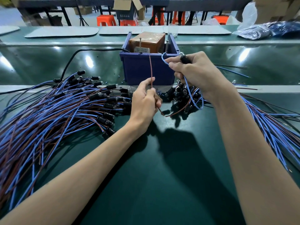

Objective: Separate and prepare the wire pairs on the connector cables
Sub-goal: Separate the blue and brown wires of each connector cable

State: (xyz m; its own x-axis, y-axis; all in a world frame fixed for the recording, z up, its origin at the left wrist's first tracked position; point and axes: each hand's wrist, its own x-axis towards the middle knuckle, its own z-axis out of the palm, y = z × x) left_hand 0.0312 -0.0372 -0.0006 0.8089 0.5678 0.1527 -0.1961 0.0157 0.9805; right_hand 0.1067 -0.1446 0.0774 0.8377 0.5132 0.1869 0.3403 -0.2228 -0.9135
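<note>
Fingers (145,83) on brown wire (151,69) — label (142,49) illegible

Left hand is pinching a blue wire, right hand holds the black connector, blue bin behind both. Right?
Not quite. The left hand pinches the brown wire, not a blue one. The blue wire is in the right hand, which does hold the black connector, and the blue bin sits behind both. The head view shows it.
</note>
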